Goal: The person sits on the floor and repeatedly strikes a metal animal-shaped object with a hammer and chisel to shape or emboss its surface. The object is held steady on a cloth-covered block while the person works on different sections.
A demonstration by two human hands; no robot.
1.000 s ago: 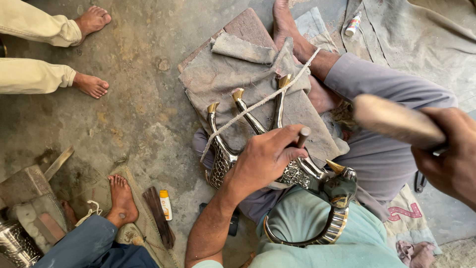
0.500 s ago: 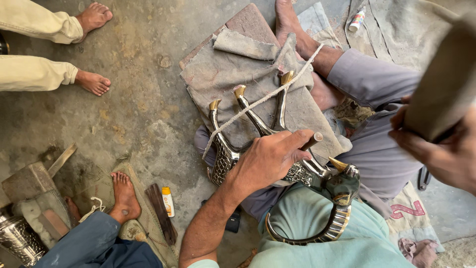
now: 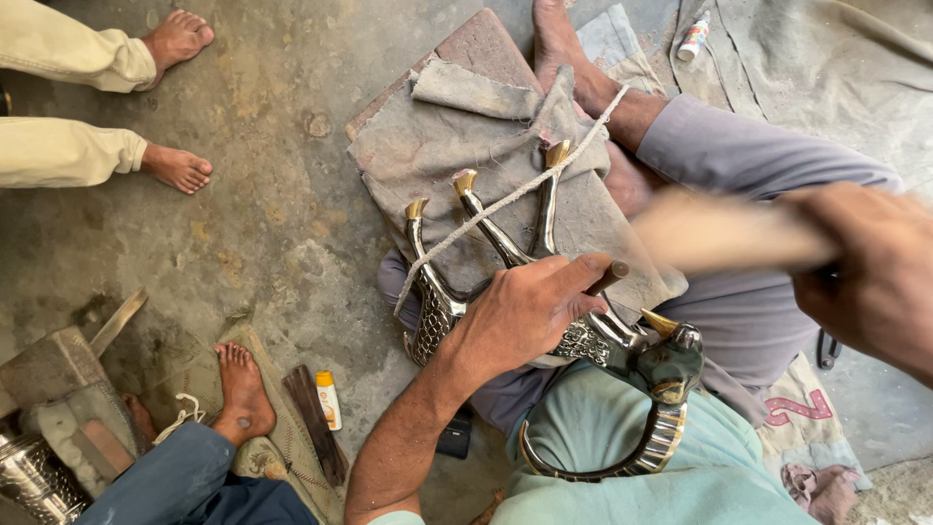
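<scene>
A shiny metal animal figurine (image 3: 667,362) with gold-tipped legs and a curved horn lies on its back across my lap. Its legs point up over a cloth-covered block (image 3: 437,146). A white rope (image 3: 486,214) crosses the legs and runs to my foot (image 3: 564,49). My left hand (image 3: 520,316) rests on the figurine's body and grips a thin dark punch (image 3: 609,279). My right hand (image 3: 870,272) holds a wooden mallet (image 3: 724,231), blurred with motion, just right of the punch's end.
Another person's bare feet (image 3: 175,102) in cream trousers are at the top left. A second person's foot (image 3: 241,389) in blue trousers rests at the lower left, beside a small yellow-capped tube (image 3: 328,399), a dark wooden strip (image 3: 316,428) and a perforated metal vessel (image 3: 34,481).
The mallet was raised at the right edge half a second ago and has now swung down towards the punch. My left hand and the figurine have stayed in place.
</scene>
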